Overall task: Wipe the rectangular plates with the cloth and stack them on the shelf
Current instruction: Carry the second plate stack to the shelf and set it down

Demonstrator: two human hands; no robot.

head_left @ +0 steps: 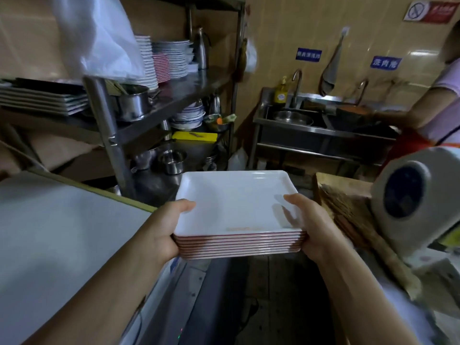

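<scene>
I carry a stack of several white rectangular plates (236,207) with pink edges in front of me, above the floor. My left hand (164,230) grips the stack's left side, thumb on the top plate's rim. My right hand (311,227) grips the right side, thumb lying on the top plate. The steel shelf rack (107,125) stands ahead on the left; a pile of rectangular plates (42,98) lies on its left shelf. No cloth is in view.
Round plates (171,58), a steel pot (132,103) and bowls fill the rack. A white counter (54,232) is at my left. A steel sink (293,120) stands at the back, a person (438,108) beside it. A white machine (413,195) and a wooden board (348,202) are at right.
</scene>
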